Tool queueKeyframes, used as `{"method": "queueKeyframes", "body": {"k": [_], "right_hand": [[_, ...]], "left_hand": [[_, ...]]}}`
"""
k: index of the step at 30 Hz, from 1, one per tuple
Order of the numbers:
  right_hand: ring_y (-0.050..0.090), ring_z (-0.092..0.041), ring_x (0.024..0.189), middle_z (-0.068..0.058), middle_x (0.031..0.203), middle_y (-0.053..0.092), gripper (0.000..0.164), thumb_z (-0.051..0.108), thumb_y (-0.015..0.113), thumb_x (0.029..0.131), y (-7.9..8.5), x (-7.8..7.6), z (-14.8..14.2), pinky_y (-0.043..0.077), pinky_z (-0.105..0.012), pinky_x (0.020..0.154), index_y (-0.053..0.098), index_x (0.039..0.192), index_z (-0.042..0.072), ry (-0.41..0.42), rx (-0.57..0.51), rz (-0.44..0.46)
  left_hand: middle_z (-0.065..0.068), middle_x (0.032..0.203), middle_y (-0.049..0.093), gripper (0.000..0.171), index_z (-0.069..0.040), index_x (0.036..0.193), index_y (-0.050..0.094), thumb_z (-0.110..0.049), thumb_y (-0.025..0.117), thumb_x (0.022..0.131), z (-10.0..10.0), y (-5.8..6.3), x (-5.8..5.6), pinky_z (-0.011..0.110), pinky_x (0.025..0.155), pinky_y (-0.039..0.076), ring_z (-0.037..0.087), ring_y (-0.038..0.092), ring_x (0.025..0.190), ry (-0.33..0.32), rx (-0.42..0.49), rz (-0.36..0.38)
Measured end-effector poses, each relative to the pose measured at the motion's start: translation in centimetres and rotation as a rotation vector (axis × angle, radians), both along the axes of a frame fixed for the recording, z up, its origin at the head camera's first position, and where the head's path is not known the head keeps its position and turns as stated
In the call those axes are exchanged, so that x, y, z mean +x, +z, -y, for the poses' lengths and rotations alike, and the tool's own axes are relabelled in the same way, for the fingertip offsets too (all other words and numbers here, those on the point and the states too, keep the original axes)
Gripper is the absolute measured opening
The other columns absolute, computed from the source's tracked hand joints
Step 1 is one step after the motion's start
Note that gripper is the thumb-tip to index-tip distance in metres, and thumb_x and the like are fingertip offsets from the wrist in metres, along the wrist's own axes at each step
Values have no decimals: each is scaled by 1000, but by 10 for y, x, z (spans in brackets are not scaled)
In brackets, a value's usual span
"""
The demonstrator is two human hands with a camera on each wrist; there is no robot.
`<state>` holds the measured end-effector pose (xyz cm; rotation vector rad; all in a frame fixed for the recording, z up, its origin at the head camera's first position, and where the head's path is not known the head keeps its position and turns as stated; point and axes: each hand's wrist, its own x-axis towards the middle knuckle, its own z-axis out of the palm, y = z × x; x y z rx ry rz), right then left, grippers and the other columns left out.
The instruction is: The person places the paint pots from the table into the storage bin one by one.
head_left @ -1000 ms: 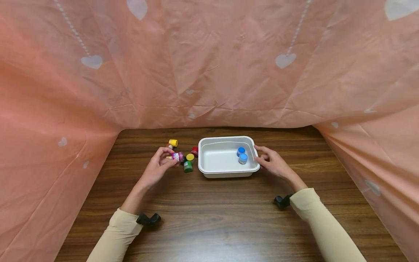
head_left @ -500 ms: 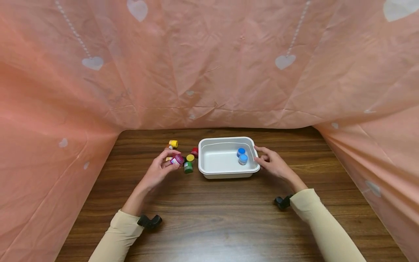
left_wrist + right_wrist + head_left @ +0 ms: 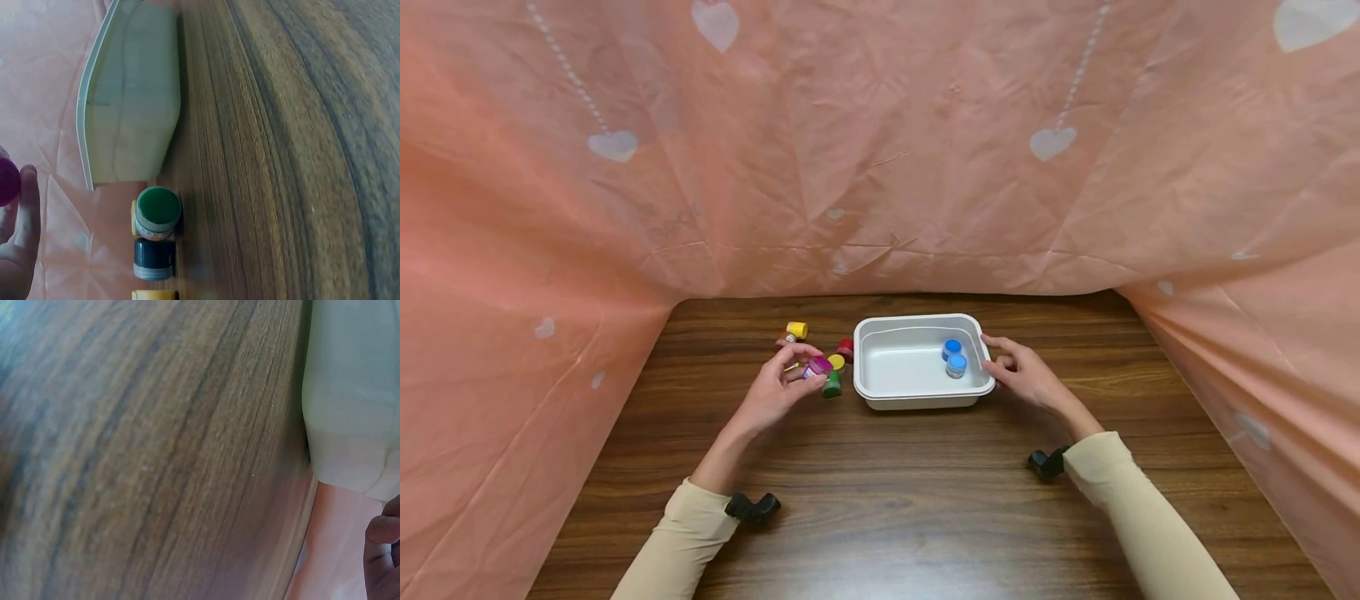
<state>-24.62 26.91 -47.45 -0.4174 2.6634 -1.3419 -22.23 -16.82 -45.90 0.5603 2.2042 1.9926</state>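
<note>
My left hand (image 3: pixel 769 395) pinches a small paint jar with a magenta lid (image 3: pixel 817 367) between thumb and fingers, raised over the loose jars. In the left wrist view the magenta lid (image 3: pixel 7 181) shows at the left edge, with a fingertip against it. A white plastic tub (image 3: pixel 917 402) stands to the right of these jars. Two blue-lidded jars (image 3: pixel 956 365) stand inside it near its right end. My right hand (image 3: pixel 1032 380) grips the tub's right rim, thumb and index finger at the edge.
Between the left hand and tub lie a green jar (image 3: pixel 832 387), a yellow-lidded jar (image 3: pixel 837 362) and a red jar (image 3: pixel 846 348). Another yellow-capped jar (image 3: pixel 797 330) lies farther back. A black-lidded jar (image 3: pixel 154 256) shows beside the green one. Pink curtain (image 3: pixel 880 167) encloses the table's back and sides.
The left hand has shifted right, toward the tub, with the magenta-lidded jar, whose lid has tilted upward. The right hand and tub have barely moved.
</note>
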Motion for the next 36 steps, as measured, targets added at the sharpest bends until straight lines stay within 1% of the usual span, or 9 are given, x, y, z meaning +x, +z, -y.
{"method": "queueKeyframes", "body": {"k": [3, 8, 10, 13, 16, 21, 25, 31, 36], "right_hand": [[49, -12, 60, -5, 67, 56, 59, 17, 61, 106, -1, 0, 0, 41, -25, 57, 38, 157, -1, 10, -4, -8], [50, -12, 61, -2, 67, 55, 59, 17, 61, 105, -3, 0, -4, 41, -25, 57, 39, 157, -1, -16, 4, -2], [51, -12, 61, -1, 67, 55, 58, 17, 62, 105, -3, 0, -5, 42, -24, 57, 40, 157, 1, -30, 8, 0], [50, -12, 61, 0, 67, 54, 58, 18, 62, 105, -2, 0, -4, 42, -24, 57, 40, 157, 0, -22, 5, -10], [50, -12, 61, 0, 66, 54, 58, 18, 61, 106, -1, 0, -1, 42, -24, 57, 40, 156, -1, -18, -4, -11], [50, -14, 61, -4, 67, 55, 59, 17, 62, 105, -1, 1, 1, 42, -24, 57, 39, 156, -1, -18, -5, 3], [50, -14, 61, -6, 67, 55, 60, 18, 63, 105, -1, 1, 1, 42, -25, 57, 39, 157, 0, -19, 7, 6], [49, -15, 60, -1, 67, 53, 57, 17, 62, 105, -1, -1, 1, 40, -25, 56, 42, 156, 2, -41, 30, -8], [48, -15, 61, -1, 67, 53, 57, 17, 62, 105, 0, -1, 2, 40, -25, 57, 42, 157, 3, -40, 30, -3]], "left_hand": [[20, 127, 60, 44, 6, 134, 54, -3, 73, 95, -4, -1, -1, 21, 86, 57, 11, 67, 106, 14, -41, -34], [17, 125, 66, 40, -3, 132, 60, -10, 75, 95, -13, 0, -6, 30, 96, 54, 16, 62, 110, 23, -125, -105], [15, 123, 68, 38, -6, 130, 61, -11, 76, 95, -17, 0, -8, 35, 96, 53, 18, 63, 109, 29, -145, -133], [14, 121, 71, 37, -7, 128, 63, -10, 77, 94, -22, -2, -9, 36, 94, 52, 16, 63, 107, 43, -149, -162], [15, 122, 71, 38, -5, 129, 63, -8, 77, 93, -28, -4, -9, 35, 96, 52, 13, 63, 109, 41, -130, -161], [15, 123, 70, 43, -1, 132, 61, -9, 77, 93, -39, -7, -9, 45, 101, 51, 18, 64, 112, 17, -122, -137], [13, 125, 70, 46, -2, 136, 62, -11, 78, 93, -47, -6, -12, 48, 102, 53, 24, 64, 113, -4, -151, -157], [12, 122, 70, 43, -8, 134, 66, -15, 78, 93, -61, -5, -17, 50, 100, 55, 28, 67, 105, -25, -189, -177], [16, 122, 70, 42, -6, 132, 65, -11, 79, 92, -72, -6, -19, 52, 99, 55, 32, 69, 107, -40, -185, -183]]}}
